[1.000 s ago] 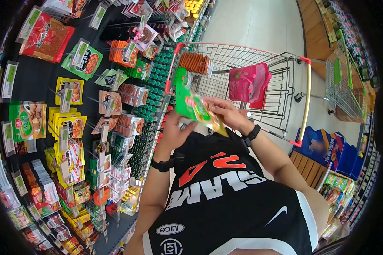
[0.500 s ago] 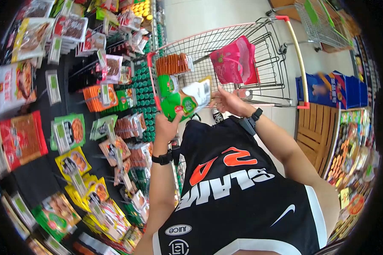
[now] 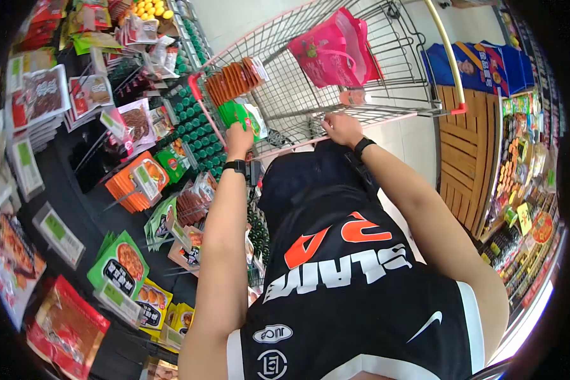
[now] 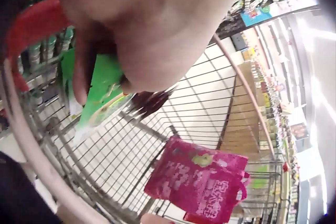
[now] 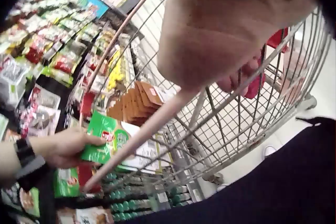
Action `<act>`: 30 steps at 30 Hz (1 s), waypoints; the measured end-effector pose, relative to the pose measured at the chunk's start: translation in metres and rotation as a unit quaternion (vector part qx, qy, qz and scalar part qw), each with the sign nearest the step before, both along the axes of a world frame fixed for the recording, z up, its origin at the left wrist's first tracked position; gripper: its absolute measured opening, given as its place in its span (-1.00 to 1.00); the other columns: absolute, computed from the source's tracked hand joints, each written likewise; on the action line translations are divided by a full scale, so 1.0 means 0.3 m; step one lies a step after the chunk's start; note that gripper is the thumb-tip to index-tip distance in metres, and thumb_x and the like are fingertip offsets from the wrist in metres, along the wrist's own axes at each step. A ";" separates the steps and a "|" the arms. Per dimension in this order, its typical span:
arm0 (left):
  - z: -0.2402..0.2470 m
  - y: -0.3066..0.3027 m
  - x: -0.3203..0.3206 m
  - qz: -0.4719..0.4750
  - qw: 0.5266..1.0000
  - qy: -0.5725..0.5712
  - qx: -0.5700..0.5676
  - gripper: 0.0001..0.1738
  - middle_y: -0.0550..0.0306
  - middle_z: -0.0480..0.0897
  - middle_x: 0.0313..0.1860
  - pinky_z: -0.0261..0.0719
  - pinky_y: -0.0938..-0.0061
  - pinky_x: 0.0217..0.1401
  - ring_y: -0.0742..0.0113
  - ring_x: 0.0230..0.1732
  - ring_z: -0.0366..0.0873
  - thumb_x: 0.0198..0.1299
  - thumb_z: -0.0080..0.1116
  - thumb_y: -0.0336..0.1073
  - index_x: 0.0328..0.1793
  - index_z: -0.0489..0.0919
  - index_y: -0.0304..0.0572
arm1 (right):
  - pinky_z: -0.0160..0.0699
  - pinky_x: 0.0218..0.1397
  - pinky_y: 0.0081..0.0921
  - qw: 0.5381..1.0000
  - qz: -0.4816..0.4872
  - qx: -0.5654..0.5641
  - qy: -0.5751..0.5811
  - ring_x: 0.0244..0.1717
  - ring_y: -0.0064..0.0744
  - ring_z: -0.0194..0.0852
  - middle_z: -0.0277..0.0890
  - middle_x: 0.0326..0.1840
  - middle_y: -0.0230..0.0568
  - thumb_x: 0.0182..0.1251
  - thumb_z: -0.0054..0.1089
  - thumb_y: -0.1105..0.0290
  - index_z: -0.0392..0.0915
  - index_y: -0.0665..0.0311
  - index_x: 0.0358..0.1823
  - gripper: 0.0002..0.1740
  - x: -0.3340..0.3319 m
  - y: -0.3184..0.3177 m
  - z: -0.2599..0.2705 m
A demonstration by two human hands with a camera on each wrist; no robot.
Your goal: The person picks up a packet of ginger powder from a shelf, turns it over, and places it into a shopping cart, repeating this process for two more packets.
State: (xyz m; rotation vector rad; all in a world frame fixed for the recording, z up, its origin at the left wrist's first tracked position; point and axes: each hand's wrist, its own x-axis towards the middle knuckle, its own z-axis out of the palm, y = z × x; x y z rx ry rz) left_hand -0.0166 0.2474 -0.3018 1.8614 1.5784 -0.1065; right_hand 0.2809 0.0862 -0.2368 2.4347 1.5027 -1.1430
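Note:
My left hand (image 3: 239, 138) reaches over the near rim of the shopping cart (image 3: 285, 149) at its left end. It pinches a green-and-white food packet (image 5: 107, 139) by the top edge, low inside the basket. In the left wrist view, thumb and fingers sit on either side of this packet (image 4: 105, 82). Beside it in the cart stands a row of brown food packets (image 3: 235, 81). My right hand (image 3: 343, 130) grips the cart's near rim, fingers curled over to the inside. A pink bag (image 3: 330, 50) lies further right in the basket.
Shelves hung with packaged foods (image 3: 117, 266) fill the left side, close to my left arm. Green-capped bottles (image 3: 199, 140) stand behind the cart's left end. On the right are a wooden slatted stand (image 3: 461, 158) and a blue printed box (image 3: 472, 66).
My left hand has lowered the green packet into the cart beside the brown packets. My right hand has left the packet and taken hold of the cart rim. The view has turned.

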 end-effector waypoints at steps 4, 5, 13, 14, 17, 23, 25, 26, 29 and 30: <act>-0.080 -0.031 0.028 0.038 0.999 0.029 0.001 -0.63 -0.47 0.70 -0.23 0.62 -0.15 0.05 -0.44 -0.08 0.68 0.30 0.24 -0.15 -0.24 0.71 -0.44 | 0.68 -0.05 -0.03 0.993 0.015 0.029 -0.110 -0.08 0.05 0.73 0.72 -0.20 0.05 0.39 0.12 -0.06 0.70 0.21 -0.20 -0.54 -0.030 0.000 -0.021; -0.123 -0.035 0.032 0.029 0.998 0.045 0.030 -0.62 -0.46 0.70 -0.27 0.61 -0.17 0.04 -0.45 -0.11 0.68 0.31 0.23 -0.15 -0.30 0.71 -0.42 | 0.69 -0.07 -0.06 0.992 0.042 0.066 -0.099 -0.14 0.02 0.72 0.73 -0.23 -0.01 0.36 0.12 -0.02 0.70 0.25 -0.23 -0.56 -0.017 -0.009 -0.026; -0.237 -0.015 0.069 0.061 0.995 0.080 0.028 -0.62 -0.47 0.69 -0.31 0.61 -0.16 -0.05 -0.46 -0.18 0.68 0.34 0.20 -0.17 -0.34 0.68 -0.43 | 0.69 -0.09 -0.18 0.994 0.034 0.067 -0.083 -0.14 -0.13 0.70 0.72 -0.25 -0.15 0.35 0.08 0.05 0.64 0.20 -0.33 -0.63 -0.012 -0.004 -0.039; -0.243 -0.010 0.077 0.061 0.994 0.082 0.031 -0.62 -0.46 0.69 -0.32 0.62 -0.16 -0.05 -0.45 -0.19 0.68 0.34 0.21 -0.17 -0.34 0.68 -0.43 | 0.69 -0.08 -0.18 0.994 0.035 0.062 -0.084 -0.13 -0.12 0.70 0.72 -0.25 -0.15 0.35 0.08 0.05 0.63 0.21 -0.30 -0.63 -0.012 -0.005 -0.040; -0.272 0.009 0.096 0.077 0.992 0.090 0.034 -0.65 -0.45 0.70 -0.30 0.63 -0.15 -0.05 -0.43 -0.19 0.69 0.33 0.23 -0.19 -0.30 0.70 -0.43 | 0.68 -0.05 -0.19 0.994 0.040 0.051 -0.084 -0.11 -0.11 0.69 0.71 -0.22 -0.15 0.35 0.08 0.05 0.61 0.23 -0.21 -0.63 -0.006 0.006 -0.036; -0.308 0.038 0.120 0.085 0.991 0.104 0.019 -0.63 -0.47 0.71 -0.26 0.62 -0.18 -0.02 -0.44 -0.15 0.69 0.33 0.21 -0.17 -0.27 0.71 -0.44 | 0.64 0.03 -0.21 0.996 0.039 0.041 -0.076 -0.03 -0.14 0.67 0.71 -0.16 -0.16 0.34 0.11 0.02 0.68 0.23 -0.11 -0.58 -0.008 0.012 -0.039; -0.317 0.053 0.136 0.088 0.989 0.120 0.007 -0.63 -0.47 0.71 -0.23 0.63 -0.17 0.02 -0.44 -0.12 0.69 0.33 0.22 -0.16 -0.25 0.71 -0.43 | 0.64 0.05 -0.22 0.995 0.044 0.040 -0.078 -0.02 -0.14 0.67 0.71 -0.15 -0.16 0.34 0.11 0.02 0.67 0.22 -0.09 -0.58 -0.009 0.011 -0.040; -0.316 0.051 0.136 0.090 0.987 0.130 0.000 -0.63 -0.46 0.72 -0.22 0.63 -0.17 0.04 -0.44 -0.11 0.69 0.33 0.22 -0.15 -0.25 0.71 -0.43 | 0.63 0.04 -0.22 0.996 0.044 0.035 -0.074 -0.03 -0.14 0.66 0.71 -0.16 -0.16 0.34 0.11 0.02 0.67 0.22 -0.09 -0.58 -0.007 0.009 -0.037; -0.290 0.069 0.162 0.098 0.982 0.159 -0.013 -0.63 -0.45 0.72 -0.12 0.64 -0.16 0.08 -0.43 -0.07 0.69 0.33 0.22 -0.16 -0.10 0.69 -0.43 | 0.63 0.04 -0.22 0.996 0.047 0.027 -0.068 -0.04 -0.15 0.66 0.70 -0.17 -0.17 0.34 0.11 0.02 0.66 0.21 -0.10 -0.60 -0.006 0.012 -0.037; -0.282 0.077 0.170 0.092 0.981 0.167 -0.019 -0.62 -0.44 0.72 -0.11 0.64 -0.17 0.07 -0.42 -0.06 0.69 0.32 0.22 -0.17 0.01 0.63 -0.43 | 0.62 0.03 -0.22 0.996 0.050 0.029 -0.072 -0.05 -0.16 0.65 0.69 -0.18 -0.18 0.34 0.11 0.03 0.65 0.20 -0.11 -0.60 -0.007 0.007 -0.044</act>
